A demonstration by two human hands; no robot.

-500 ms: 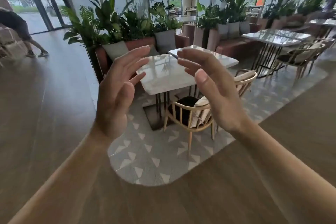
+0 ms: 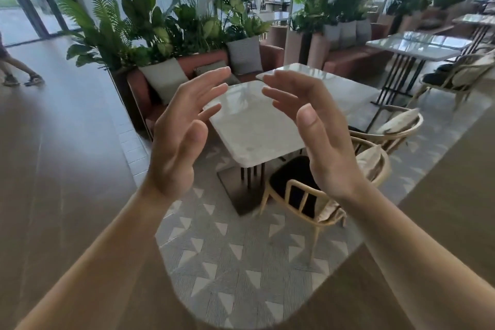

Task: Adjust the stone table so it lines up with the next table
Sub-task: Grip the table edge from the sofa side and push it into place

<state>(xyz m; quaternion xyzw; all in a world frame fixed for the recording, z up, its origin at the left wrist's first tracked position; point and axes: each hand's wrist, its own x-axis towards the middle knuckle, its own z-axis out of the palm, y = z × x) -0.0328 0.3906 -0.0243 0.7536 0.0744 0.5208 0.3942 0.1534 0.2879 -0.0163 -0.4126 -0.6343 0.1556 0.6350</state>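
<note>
A white stone table point(image 2: 249, 131) on a dark metal pedestal stands ahead on the patterned rug. Just behind and right of it is a second stone table point(image 2: 345, 88), set at a slightly different angle. My left hand point(image 2: 179, 136) and my right hand point(image 2: 318, 136) are raised in the air in front of the tables, palms facing each other, fingers spread. Neither hand touches a table or holds anything.
Two wooden armchairs point(image 2: 308, 195) with cushions stand at the near table's right side. A red sofa point(image 2: 150, 88) with grey cushions and planters lies behind. Further tables point(image 2: 415, 47) are at the right. A person's legs point(image 2: 16, 72) are at the far left on the wooden floor.
The tables look larger and nearer, so I have moved closer. Both hands stay raised and open in the same pose.
</note>
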